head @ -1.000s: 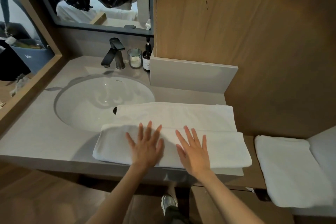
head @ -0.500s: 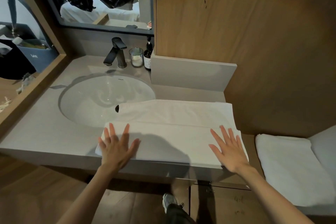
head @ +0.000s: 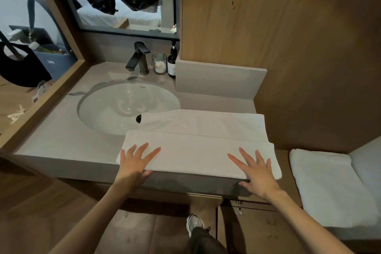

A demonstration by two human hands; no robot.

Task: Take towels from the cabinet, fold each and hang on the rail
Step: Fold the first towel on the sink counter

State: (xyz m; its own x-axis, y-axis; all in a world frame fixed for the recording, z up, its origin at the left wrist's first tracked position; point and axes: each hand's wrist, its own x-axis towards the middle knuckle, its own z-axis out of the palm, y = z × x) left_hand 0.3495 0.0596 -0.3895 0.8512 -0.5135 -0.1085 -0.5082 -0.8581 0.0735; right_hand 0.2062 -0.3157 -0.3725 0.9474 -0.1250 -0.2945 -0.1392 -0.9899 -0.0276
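Note:
A white towel (head: pixel 198 142), folded lengthwise, lies across the front of the grey vanity counter (head: pixel 61 142), its far layer reaching over the basin's rim. My left hand (head: pixel 135 161) rests flat on the towel's near left end with fingers spread. Near the right end, my right hand (head: pixel 256 171) lies flat with straight fingers, its thumb below the towel's front edge. A second white towel (head: pixel 327 183) lies folded on a lower surface at the right.
A white oval basin (head: pixel 115 107) sits left of the towel, with a dark faucet (head: pixel 139 57), a glass candle (head: pixel 159 63) and a dark pump bottle (head: pixel 172 62) behind it. A wooden wall panel rises at the right. My shoe (head: pixel 194 223) shows on the wooden floor below.
Both hands slid apart from the towel's middle to its two ends, staying flat on it. The towel's top layer looks smoother.

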